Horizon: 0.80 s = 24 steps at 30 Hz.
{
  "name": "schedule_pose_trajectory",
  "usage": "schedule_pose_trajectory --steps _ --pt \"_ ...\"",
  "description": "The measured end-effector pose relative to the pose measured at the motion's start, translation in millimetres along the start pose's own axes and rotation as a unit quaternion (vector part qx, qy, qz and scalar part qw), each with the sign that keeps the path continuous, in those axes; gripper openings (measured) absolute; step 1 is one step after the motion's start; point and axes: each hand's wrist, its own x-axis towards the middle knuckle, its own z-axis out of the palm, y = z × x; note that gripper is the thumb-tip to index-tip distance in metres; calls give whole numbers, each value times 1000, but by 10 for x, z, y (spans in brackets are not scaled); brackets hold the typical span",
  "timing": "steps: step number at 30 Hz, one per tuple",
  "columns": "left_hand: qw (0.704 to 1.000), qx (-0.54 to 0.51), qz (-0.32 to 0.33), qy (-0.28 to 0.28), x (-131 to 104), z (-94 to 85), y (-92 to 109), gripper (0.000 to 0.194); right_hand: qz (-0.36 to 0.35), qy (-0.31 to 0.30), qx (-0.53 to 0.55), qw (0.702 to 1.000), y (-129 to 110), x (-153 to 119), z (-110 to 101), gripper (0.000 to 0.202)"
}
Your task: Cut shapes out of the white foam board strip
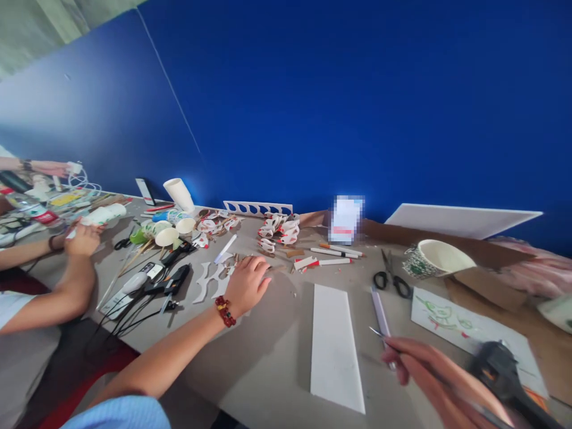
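Note:
My left hand [247, 285], with a dark red bead bracelet at the wrist, lies palm down on the table over white cut-out pieces [209, 279] with curved edges. Its fingers are stretched out and hold nothing that I can see. My right hand [429, 366] pinches a slim craft knife [376, 331], its thin metal tip pointing left. Between my hands lies a long white foam board strip [336, 348]. Just beyond the knife tip is a pale lilac bar [381, 311], partly behind my right hand. A black glue gun [496, 363] lies beside that hand, blurred.
Black scissors [392, 277], a paper cup [435, 260] and a drawing sheet [469, 325] are at right. Markers [335, 251], small white-and-red pieces [279, 229] and a phone [346, 219] stand or lie farther back. At left are another glue gun [172, 280], cords and a co-worker's hands [83, 238].

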Motion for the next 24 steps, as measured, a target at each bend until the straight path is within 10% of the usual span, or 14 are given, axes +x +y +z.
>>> schedule_pose_trajectory --steps 4,10,24 --pt "988 -100 110 -33 61 132 164 48 20 -39 12 999 -568 373 132 24" --pt "957 -207 151 -136 190 409 427 89 50 -63 85 993 -573 403 341 28" --pt "955 -215 132 -158 20 522 653 91 33 -79 80 993 -628 290 541 14"
